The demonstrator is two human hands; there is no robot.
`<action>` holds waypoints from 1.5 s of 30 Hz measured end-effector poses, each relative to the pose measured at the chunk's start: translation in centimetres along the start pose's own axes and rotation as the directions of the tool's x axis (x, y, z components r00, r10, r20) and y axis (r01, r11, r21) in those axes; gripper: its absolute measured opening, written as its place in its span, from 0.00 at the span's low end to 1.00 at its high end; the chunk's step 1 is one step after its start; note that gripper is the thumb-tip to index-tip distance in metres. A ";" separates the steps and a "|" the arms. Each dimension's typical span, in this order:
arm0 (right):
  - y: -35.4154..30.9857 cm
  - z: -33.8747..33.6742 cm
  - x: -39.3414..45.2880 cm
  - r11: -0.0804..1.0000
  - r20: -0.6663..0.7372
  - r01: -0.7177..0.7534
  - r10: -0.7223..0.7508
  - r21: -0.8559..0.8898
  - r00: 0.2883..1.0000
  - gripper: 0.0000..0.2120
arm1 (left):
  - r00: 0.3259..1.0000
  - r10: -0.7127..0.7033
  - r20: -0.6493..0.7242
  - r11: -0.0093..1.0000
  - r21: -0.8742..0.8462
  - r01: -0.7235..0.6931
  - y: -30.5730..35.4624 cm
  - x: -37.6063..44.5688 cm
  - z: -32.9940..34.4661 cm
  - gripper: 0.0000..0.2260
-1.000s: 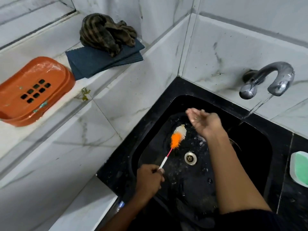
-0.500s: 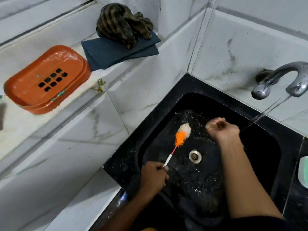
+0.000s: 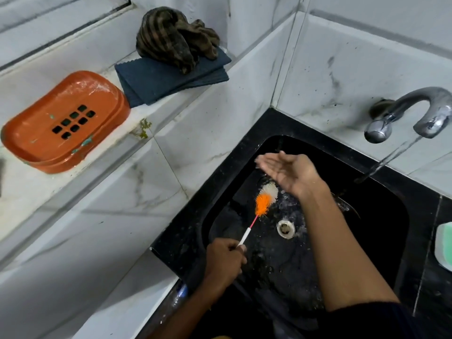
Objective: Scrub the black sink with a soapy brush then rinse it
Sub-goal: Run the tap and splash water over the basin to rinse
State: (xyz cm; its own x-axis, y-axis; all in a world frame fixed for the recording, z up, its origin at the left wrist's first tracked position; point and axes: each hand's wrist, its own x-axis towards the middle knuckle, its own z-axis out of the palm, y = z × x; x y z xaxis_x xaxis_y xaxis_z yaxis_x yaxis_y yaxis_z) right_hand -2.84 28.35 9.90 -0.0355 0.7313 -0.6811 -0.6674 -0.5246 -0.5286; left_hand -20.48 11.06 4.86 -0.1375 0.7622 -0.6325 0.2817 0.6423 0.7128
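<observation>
We view the sink (image 3: pixel 415 231), a black basin set into the corner of a marble-tiled wall, from above. The left hand (image 3: pixel 225 261) grips the thin white handle of the brush (image 3: pixel 265 200), whose orange and white bristles lie in the wet basin just beyond the drain (image 3: pixel 285 228). The right hand (image 3: pixel 288 171) holds nothing: it hovers palm up over the back of the basin, fingers straight and spread, well apart from the left. Water runs from the tap (image 3: pixel 415 113) at the right and falls into the basin behind the right forearm. Droplets and foam fleck the basin floor.

We judge the step in hand to be the rinse, with the bare hand casting water onto the walls that the stream does not reach. To do it well, we would catch water under the stream, throw it high on each wall so it drains downward, and follow with the brush, sweeping the foam toward the drain. The far-left corner needs most care. Splashing the ledge is the main risk.

On the ledge sit an orange soap dish (image 3: pixel 66 123), folded blue cloths (image 3: pixel 156 81) and a crumpled rag (image 3: pixel 171 37); a green soap (image 3: pixel 446 245) lies at the right edge.
</observation>
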 end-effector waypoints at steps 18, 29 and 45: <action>-1.8 -11.5 1.0 0.842 -0.481 0.238 0.029 0.484 0.876 0.17 | 0.998 0.061 -0.026 0.998 -0.032 -0.062 0.5 2.8 0.9 0.12; -8.2 -4.6 0.7 0.847 -0.153 0.215 -0.160 0.487 0.975 0.16 | 0.997 0.078 -0.010 0.997 0.016 -0.078 1.7 2.8 0.7 0.10; -3.7 -12.1 -0.5 0.617 -0.347 0.254 0.033 0.745 0.937 0.23 | 0.997 0.077 0.012 0.997 0.026 -0.078 2.0 3.6 1.3 0.07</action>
State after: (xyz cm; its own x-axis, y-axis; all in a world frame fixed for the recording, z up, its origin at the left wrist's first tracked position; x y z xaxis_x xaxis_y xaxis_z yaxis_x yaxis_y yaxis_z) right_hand 8.65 24.66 6.01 0.2027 0.5165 -0.8319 -0.9748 0.1868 -0.1216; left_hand -19.18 15.00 3.60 -0.1038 0.8085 -0.5792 0.3157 0.5790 0.7517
